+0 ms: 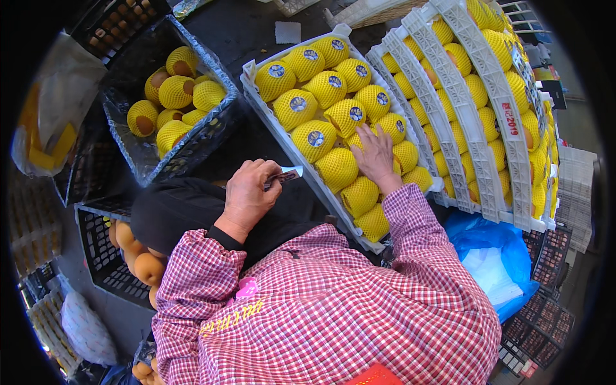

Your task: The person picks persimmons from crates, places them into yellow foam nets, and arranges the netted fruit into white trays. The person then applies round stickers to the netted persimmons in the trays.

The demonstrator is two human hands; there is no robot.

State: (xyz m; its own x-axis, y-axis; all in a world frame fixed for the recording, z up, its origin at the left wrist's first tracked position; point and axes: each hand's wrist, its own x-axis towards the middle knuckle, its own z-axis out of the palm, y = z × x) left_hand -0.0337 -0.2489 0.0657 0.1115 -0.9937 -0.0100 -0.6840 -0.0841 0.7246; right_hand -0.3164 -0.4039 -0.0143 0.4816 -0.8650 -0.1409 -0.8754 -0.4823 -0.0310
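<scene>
A white plastic crate (301, 156) in front of me holds rows of fruits in yellow foam nets (333, 169). Those in the far rows bear round blue stickers (315, 139); several nearer ones show none. My right hand (374, 153) rests on the fruits right of the crate's middle, fingers slightly spread; what lies under the palm is hidden. My left hand (252, 191) is above the gap left of the crate, its fingers closed on a small sheet of stickers (287, 175) with a pale backing.
At right stand stacked white crates (505, 115) of netted fruit. Below them lies a blue plastic bag (524, 288) with white sheets. A lined black crate (126, 154) of netted fruit stands upper left; a black crate (103, 267) with bare brown fruits (149, 269) is lower left.
</scene>
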